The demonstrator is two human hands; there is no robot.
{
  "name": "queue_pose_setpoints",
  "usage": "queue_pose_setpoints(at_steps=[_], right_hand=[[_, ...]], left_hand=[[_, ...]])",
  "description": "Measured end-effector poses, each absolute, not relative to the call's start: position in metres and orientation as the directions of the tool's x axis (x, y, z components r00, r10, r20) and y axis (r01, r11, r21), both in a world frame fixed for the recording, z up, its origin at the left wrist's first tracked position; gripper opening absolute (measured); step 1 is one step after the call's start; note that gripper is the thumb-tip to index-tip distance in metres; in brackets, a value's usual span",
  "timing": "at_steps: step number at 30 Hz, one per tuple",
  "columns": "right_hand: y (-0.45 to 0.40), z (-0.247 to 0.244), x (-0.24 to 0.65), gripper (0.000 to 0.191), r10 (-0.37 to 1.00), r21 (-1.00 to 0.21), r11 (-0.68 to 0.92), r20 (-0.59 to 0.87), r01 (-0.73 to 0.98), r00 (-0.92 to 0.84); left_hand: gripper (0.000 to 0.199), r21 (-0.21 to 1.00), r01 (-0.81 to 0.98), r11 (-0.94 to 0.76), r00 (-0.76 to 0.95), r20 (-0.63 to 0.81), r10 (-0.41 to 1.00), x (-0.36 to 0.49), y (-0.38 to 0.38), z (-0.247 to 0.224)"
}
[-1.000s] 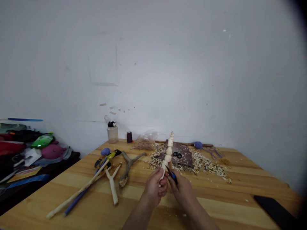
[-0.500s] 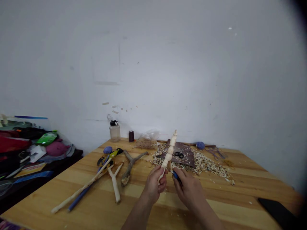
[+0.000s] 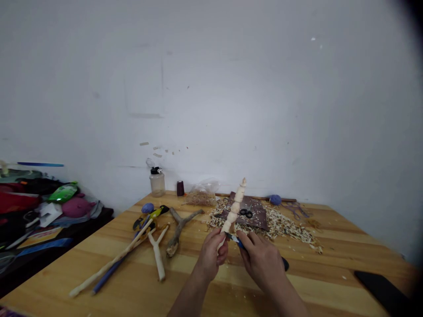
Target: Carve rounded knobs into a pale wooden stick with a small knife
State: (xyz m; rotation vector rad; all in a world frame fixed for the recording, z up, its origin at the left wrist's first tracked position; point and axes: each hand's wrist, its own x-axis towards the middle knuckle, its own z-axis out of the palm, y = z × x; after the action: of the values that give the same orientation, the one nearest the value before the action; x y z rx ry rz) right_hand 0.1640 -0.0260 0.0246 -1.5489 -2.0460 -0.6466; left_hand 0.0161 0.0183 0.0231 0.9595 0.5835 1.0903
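My left hand (image 3: 211, 254) is wrapped round the lower end of a pale carved wooden stick (image 3: 235, 207), which slants upward with rounded bulges along its length and a pointed tip. In my right hand (image 3: 261, 259) is a knife (image 3: 240, 242) with a blue and black handle. Its blade lies against the stick just above my left fingers. Part of the handle is covered by my palm, and its dark end shows beyond the hand. Behind the stick, black-handled scissors (image 3: 246, 213) rest on a dark brown sheet (image 3: 259, 219) strewn with wood shavings (image 3: 291, 226).
Left of my hands lie a peeled forked stick (image 3: 158, 259), a barked forked branch (image 3: 179, 231), a long pale stick (image 3: 102, 269) and a purple rod (image 3: 110, 275). A bottle (image 3: 157, 184) and thread spool (image 3: 180, 188) stand behind. A black flat object (image 3: 380, 288) lies right.
My right hand has turned the knife, so its blade now crosses the stick close to my left fingers and the handle's end shows. The stick has barely moved; the view shifted slightly.
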Motion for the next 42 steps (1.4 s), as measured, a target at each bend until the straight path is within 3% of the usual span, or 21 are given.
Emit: queue_pose_setpoints(at_steps=[16, 23, 30, 38, 42], right_hand=[[-0.027, 0.027, 0.162, 0.045, 0.77, 0.052, 0.241, 0.598, 0.969, -0.223], [-0.027, 0.031, 0.164, 0.046, 0.807, 0.049, 0.241, 0.545, 0.969, -0.228], [-0.027, 0.034, 0.164, 0.036, 0.862, 0.054, 0.21, 0.461, 0.976, -0.211], [-0.023, 0.029, 0.156, 0.04, 0.88, 0.05, 0.142, 0.45, 0.989, -0.149], [-0.022, 0.026, 0.153, 0.042, 0.889, 0.063, 0.104, 0.442, 0.993, -0.122]], left_hand=[[0.03, 0.854, -0.491, 0.172, 0.383, 0.034, 0.923, 0.017, 0.02, 0.02], [0.03, 0.843, -0.483, 0.235, 0.459, 0.015, 0.888, 0.014, 0.022, 0.018], [0.035, 0.876, -0.4, 0.269, 0.649, 0.063, 0.758, 0.004, 0.024, 0.018], [0.034, 0.899, -0.352, 0.261, 0.65, 0.034, 0.76, 0.003, 0.026, 0.017], [0.032, 0.954, -0.253, 0.159, 0.558, 0.01, 0.83, 0.008, 0.024, 0.016]])
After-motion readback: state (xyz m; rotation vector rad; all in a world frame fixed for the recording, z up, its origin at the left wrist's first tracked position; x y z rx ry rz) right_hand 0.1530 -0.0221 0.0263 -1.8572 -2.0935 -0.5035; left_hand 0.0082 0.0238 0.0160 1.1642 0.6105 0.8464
